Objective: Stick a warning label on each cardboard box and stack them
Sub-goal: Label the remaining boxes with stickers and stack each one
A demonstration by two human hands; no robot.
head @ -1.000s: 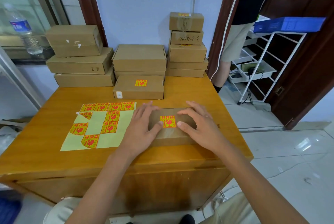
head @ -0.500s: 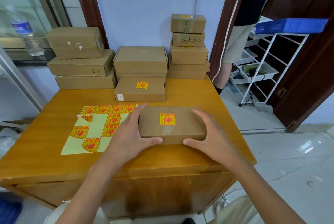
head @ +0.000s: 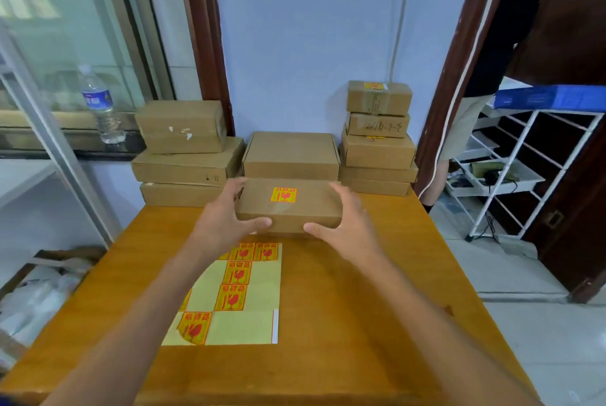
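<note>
Head view: wooden table (head: 360, 291), 3 box stacks along its far edge. Flat brown cardboard box (head: 295, 212), level, held above the far half of the table in front of the middle stack (head: 291, 156). Left hand (head: 223, 218) and right hand (head: 347, 225) clasp its 2 ends, thumbs on the near face. 1 red-and-yellow label (head: 284, 194) sits centred on its lid.

Both bare forearms reach from the lower frame toward the centre. The left hand (head: 226, 225) and right hand (head: 344, 225) face each other, fingers curled, thumbs pointing inward, clasping something between them.
</note>
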